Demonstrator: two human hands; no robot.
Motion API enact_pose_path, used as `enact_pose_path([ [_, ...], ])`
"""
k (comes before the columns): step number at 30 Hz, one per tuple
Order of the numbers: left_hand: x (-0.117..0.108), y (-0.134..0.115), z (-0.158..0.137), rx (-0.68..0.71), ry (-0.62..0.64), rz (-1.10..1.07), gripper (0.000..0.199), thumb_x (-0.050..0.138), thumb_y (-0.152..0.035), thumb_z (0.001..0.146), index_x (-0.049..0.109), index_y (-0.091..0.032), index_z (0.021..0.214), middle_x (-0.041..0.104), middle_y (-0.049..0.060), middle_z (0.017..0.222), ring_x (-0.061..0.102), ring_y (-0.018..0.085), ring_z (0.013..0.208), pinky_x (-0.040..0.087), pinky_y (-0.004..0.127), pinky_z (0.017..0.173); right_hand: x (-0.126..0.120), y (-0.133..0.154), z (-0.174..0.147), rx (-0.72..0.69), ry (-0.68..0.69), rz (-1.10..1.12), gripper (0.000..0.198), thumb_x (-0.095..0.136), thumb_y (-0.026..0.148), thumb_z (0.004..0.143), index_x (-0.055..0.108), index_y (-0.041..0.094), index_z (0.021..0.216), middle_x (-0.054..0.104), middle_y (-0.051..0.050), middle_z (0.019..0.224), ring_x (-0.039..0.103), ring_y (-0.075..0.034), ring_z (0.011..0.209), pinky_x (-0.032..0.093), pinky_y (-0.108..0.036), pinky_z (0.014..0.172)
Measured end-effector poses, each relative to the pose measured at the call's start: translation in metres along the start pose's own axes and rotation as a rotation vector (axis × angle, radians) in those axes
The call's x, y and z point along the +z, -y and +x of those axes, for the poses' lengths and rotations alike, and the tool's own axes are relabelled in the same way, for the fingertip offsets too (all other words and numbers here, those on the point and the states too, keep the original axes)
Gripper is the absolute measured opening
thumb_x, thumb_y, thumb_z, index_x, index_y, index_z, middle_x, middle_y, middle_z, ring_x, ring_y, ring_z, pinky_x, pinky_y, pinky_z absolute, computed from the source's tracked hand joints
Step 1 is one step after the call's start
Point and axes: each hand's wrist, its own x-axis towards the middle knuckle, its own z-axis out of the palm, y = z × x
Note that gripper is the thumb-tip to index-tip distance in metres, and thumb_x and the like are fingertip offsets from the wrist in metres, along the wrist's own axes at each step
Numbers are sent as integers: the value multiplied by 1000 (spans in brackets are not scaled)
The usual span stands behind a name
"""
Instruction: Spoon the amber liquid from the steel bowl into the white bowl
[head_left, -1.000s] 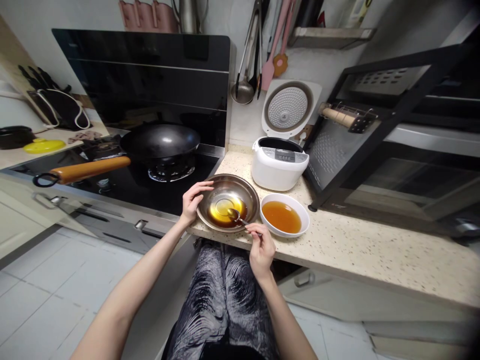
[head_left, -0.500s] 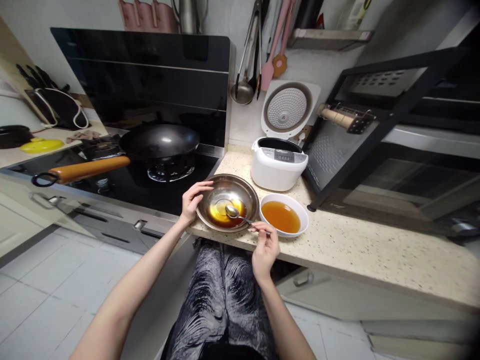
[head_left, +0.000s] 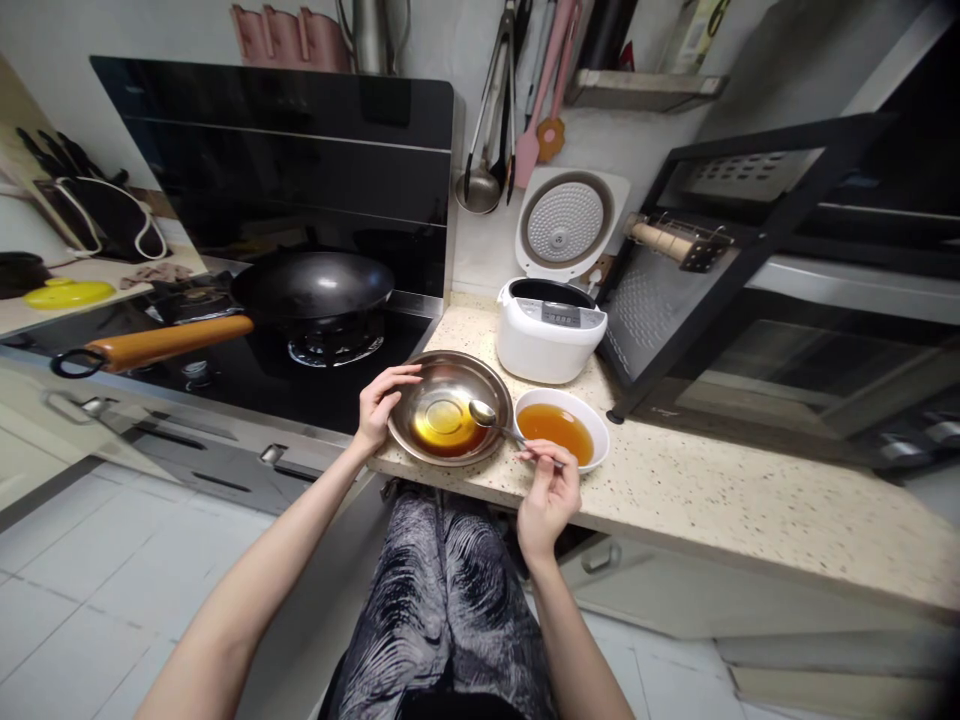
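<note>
A shallow metal bowl point(head_left: 491, 372) on the counter holds a little amber liquid. My left hand point(head_left: 379, 405) grips its left rim, fingers reaching over the edge. Pinched in my right hand point(head_left: 551, 490) is the handle of a metal spoon point(head_left: 482, 412). The spoon's head is over the right part of the metal bowl, above the liquid. Beside that bowl, almost touching it, stands a white bowl point(head_left: 600, 440) with more amber-orange liquid; the spoon's handle and my right fingers pass over its near left edge.
A white rice cooker point(head_left: 540, 350) with its lid raised stands behind the bowls. On the stove to the left sits a black wok point(head_left: 315, 285), its wooden handle point(head_left: 176, 342) pointing left. A black rack with an oven point(head_left: 795, 350) occupies the right. Utensils point(head_left: 484, 185) hang on the wall.
My right hand has moved right with the spoon, whose head has shifted from the liquid's middle toward the metal bowl's right side. My left hand keeps its place on the rim.
</note>
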Motion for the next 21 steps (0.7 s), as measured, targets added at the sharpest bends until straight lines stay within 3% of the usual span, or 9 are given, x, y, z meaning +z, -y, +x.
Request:
enact_pose_path([
  [21,-1,0,0,-4,-1,-5,33,55,-24,88,83,-21,105,77,10,126,69,33,120,50,52,110,-34,-2,19,-60,-175,-111,18,58,34,104,64,19,98,69,-5,94,69,-16,76,58,-33,76],
])
